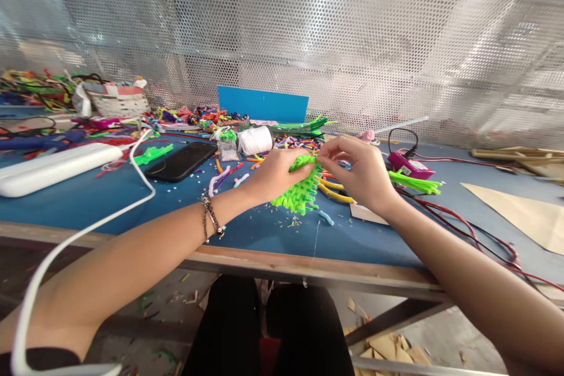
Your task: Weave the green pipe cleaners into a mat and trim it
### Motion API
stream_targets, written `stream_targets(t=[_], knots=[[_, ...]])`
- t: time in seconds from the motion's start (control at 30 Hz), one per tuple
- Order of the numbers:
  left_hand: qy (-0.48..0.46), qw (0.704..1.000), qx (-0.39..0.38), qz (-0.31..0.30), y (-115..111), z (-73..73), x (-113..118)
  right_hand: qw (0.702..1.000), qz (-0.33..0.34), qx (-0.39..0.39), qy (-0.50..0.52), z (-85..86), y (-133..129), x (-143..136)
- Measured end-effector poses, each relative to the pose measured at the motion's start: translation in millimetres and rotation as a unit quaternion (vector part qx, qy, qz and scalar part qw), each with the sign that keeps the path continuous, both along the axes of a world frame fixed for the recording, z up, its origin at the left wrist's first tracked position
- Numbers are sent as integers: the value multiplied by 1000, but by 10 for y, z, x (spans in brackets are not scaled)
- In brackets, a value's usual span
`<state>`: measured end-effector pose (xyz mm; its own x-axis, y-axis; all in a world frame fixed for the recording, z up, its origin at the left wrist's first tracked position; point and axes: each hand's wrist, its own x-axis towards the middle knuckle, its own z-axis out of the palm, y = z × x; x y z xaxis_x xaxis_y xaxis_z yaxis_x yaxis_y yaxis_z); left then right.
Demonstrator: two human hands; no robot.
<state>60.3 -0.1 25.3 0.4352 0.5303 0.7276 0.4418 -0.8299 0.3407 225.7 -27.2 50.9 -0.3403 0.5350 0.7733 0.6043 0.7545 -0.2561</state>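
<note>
My left hand (275, 175) is closed on a bright green woven piece (299, 194) that looks made of fuzzy pipe cleaners, its thumb lying across the upper part. The piece hangs tilted just above the blue tabletop, with a ragged lower edge. At its upper right edge, my right hand (356, 170) pinches with thumb and forefinger; the exact strand between those fingertips is too small to make out. Yellow stems (335, 192) lie behind the piece near my right hand. A short light-blue piece (326, 218) lies below it on the table.
A white thread spool (255, 140), black phone (181, 161) and white power strip (61, 167) stand left. Right are a magenta box (410, 165) with cables, green stems (416, 182) and tan card (520, 214). A blue board (263, 104) leans before the perforated metal screen (282, 29).
</note>
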Motion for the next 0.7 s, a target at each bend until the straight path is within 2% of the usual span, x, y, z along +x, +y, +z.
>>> stream_targets(t=[0.1, 0.2, 0.33, 0.4, 0.53, 0.7], knots=[[4, 1000, 14, 15, -10, -13, 15, 996, -28, 70, -44, -8, -2, -2], [12, 999, 33, 17, -33, -29, 37, 980, -68, 153, -106, -42, 9, -10], [0, 1000, 17, 4, -72, -30, 56, 934, -128, 289, -166, -81, 31, -17], [-23, 1000, -15, -3, -74, -24, 56, 915, -133, 338, -177, -81, 44, -9], [-60, 995, -73, -19, -33, -17, 37, 909, -92, 361, -185, -65, 77, 33], [-62, 995, -76, -15, -12, -17, 28, 916, -62, 357, -172, -83, 86, 57]])
